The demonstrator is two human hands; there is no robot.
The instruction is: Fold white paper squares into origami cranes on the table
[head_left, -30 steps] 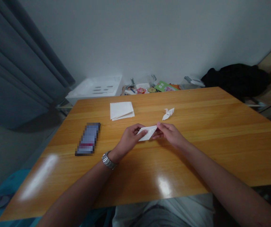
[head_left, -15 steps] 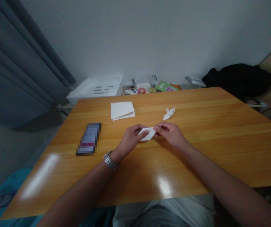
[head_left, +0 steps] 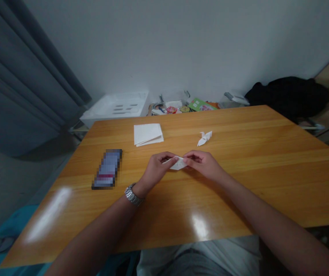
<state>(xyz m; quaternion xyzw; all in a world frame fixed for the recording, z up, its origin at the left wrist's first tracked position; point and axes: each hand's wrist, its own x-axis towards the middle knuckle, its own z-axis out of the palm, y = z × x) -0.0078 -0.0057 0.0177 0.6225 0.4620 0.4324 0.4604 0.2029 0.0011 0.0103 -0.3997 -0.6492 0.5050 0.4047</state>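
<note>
The left hand (head_left: 155, 171) and right hand (head_left: 204, 165) nearly meet, pinching a small folded white paper (head_left: 179, 165) between them, its creases crisp, over a glossy wood table (head_left: 239, 161) (streaked with glare). A paper crane (head_left: 204, 138) and a stack of lined paper (head_left: 148, 134) lie beyond; a steel link watch (head_left: 132, 195) circles the left wrist.

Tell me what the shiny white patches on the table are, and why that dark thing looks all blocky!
In the head view, the white patch at lower left and the other near the middle are glare on the glossy wooden table; in that same view, the dark rectangular object is pixelated, so its details are hidden.
</note>
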